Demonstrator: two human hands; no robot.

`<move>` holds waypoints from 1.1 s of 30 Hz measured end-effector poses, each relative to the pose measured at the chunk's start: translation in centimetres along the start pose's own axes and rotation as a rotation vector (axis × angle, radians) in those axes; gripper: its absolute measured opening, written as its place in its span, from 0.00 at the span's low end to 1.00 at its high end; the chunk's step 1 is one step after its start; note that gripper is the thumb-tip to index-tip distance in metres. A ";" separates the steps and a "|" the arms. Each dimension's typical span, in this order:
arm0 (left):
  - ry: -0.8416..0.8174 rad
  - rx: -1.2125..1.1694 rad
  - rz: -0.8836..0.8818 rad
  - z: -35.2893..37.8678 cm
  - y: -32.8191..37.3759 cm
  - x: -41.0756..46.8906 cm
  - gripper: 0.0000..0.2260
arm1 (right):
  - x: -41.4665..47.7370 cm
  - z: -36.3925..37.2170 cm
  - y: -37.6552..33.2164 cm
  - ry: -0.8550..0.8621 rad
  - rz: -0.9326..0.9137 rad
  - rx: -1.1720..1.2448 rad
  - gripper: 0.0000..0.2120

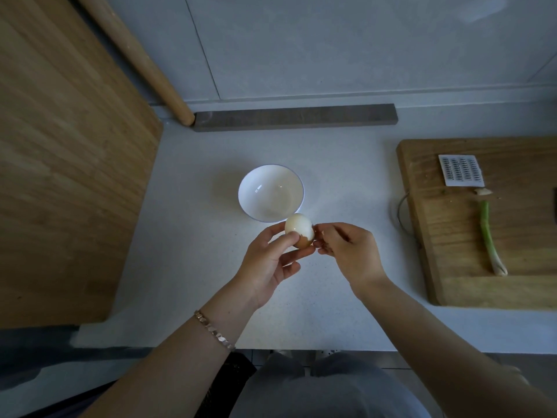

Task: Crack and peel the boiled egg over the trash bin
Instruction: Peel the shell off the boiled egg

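Observation:
The boiled egg (299, 229) is held above the white counter, its upper part bare and white, with brown shell left on the lower part. My left hand (271, 263) grips it from the left and below, thumb across its front. My right hand (346, 251) touches the egg's right side, its fingertips pinched on pieces of brown shell. No trash bin is in view.
An empty white bowl (271, 193) sits on the counter just beyond the egg. A wooden cutting board (446, 236) lies at the right with a green onion (489, 239) and a small printed card (461, 174). A large wooden board (60, 161) stands at the left; a rolling pin (144, 64) leans against the wall.

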State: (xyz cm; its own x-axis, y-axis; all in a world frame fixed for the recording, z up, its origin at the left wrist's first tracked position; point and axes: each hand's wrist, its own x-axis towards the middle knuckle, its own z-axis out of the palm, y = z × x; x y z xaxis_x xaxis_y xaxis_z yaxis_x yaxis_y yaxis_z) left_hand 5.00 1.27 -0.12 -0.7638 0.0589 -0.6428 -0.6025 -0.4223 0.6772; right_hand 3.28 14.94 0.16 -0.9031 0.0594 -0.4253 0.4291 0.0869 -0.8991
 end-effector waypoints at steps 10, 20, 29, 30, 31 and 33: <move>-0.026 -0.024 -0.044 0.0 -0.2 0.1 0.10 | -0.5 0.4 -0.2 -0.102 -0.038 -0.097 0.10; 0.012 0.061 0.027 0.0 -0.1 -0.2 0.14 | -0.5 0.0 0.0 -0.143 -0.204 -0.207 0.10; 0.040 0.074 0.012 0.1 -0.4 -0.4 0.15 | -0.3 0.1 0.7 -0.051 -0.186 -0.194 0.12; 0.029 0.057 0.000 0.1 -0.4 -0.4 0.14 | -0.1 0.0 0.8 -0.034 -0.153 -0.151 0.11; 0.018 0.028 -0.013 0.1 -0.4 -0.4 0.12 | 0.0 0.0 0.7 -0.014 -0.107 -0.083 0.11; -0.005 -0.020 -0.033 0.0 -0.4 -0.5 0.08 | 0.3 -0.2 0.7 0.013 -0.038 0.003 0.10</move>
State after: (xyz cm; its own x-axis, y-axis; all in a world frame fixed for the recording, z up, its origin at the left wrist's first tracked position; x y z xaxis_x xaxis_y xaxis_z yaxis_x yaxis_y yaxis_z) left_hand 5.64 1.42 -0.08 -0.7446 0.0777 -0.6630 -0.6228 -0.4384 0.6480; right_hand 3.36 15.21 -0.59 -0.9183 0.0690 -0.3898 0.3948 0.0865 -0.9147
